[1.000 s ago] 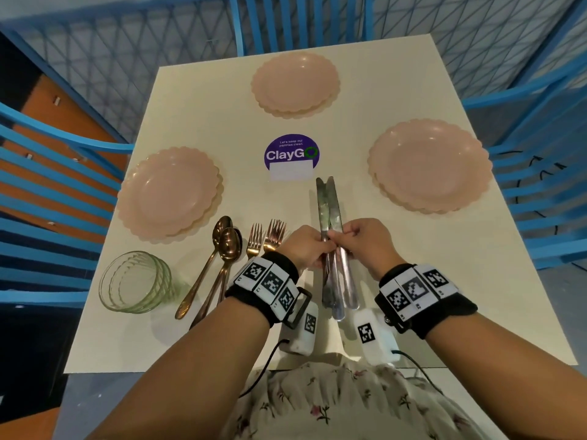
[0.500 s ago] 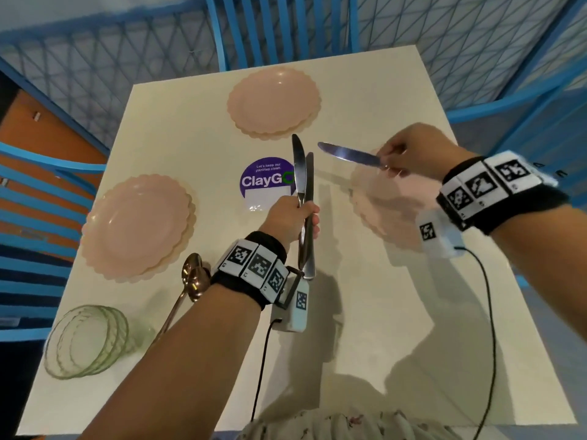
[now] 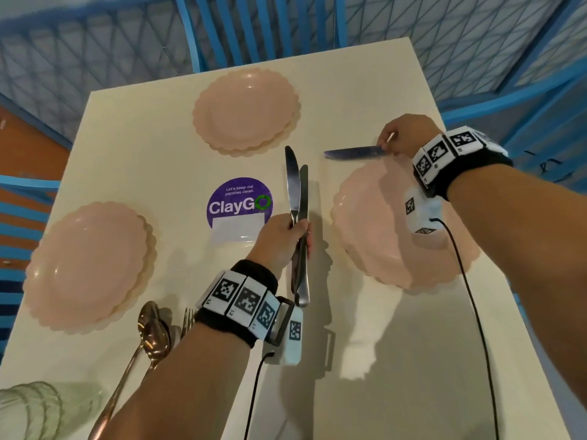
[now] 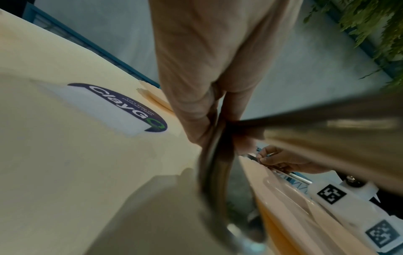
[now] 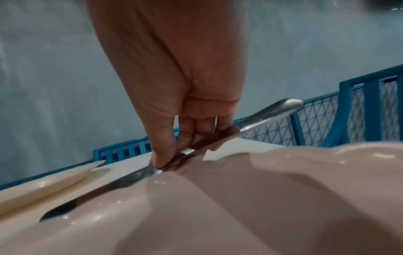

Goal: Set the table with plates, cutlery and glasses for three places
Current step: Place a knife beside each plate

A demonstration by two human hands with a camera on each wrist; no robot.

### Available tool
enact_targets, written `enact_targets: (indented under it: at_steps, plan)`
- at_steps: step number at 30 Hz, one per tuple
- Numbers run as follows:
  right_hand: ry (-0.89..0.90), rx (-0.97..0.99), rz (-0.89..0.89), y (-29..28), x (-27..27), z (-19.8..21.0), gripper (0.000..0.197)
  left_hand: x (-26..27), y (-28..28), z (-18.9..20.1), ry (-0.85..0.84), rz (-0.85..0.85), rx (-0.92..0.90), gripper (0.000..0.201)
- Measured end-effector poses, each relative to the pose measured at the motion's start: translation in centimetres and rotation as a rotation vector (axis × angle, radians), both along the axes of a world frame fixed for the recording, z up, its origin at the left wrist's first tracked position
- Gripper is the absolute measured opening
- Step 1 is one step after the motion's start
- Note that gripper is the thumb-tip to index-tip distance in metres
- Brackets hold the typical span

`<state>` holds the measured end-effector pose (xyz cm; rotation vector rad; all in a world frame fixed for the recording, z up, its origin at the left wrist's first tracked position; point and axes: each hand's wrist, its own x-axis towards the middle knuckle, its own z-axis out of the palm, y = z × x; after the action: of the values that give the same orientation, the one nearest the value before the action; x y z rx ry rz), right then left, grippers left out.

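Three scalloped pink plates point(image 3: 246, 111) sit placed on the cream tabletop point(image 3: 397, 360). The right hand point(image 3: 405, 134) pinches a steel knife point(image 3: 352, 153) just beyond the right plate; the left hand point(image 3: 281, 238) grips two more knives point(image 3: 297, 198). Spoons, forks and glasses remain near-left.

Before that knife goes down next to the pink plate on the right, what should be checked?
1. Right hand pinches the single silver table knife: ok.
2. Knife clear of the right-side pink scalloped plate: ok in the head view.
3. Bare cream tabletop beyond the plate: ok.
4. Knife already touching the table: cannot tell.
5. Left hand grips the two spare silver knives: ok.
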<state>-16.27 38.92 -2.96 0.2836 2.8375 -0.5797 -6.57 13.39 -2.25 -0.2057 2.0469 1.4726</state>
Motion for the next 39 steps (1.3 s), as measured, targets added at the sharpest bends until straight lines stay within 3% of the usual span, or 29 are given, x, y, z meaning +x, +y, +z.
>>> enact_targets:
  at_steps: [19,25,31,39]
  plan:
    - [-0.026,0.093,0.081,0.6,-2.0,-0.5,0.021,-0.9,0.6,-0.9,-0.062,0.016,0.051,0.024]
    - [-0.028,0.091,0.108,1.0,-1.7,-0.3,0.031,-1.0,0.3,-0.8,-0.074,0.040,0.068,0.021]
    - [-0.056,0.173,0.115,0.7,-1.5,-0.3,0.020,-0.8,-0.1,-1.1,-0.063,0.041,0.062,0.022]
    - [-0.083,0.192,0.093,0.4,-1.7,-0.3,0.022,-0.7,-0.6,-1.0,-0.054,0.044,0.064,0.023]
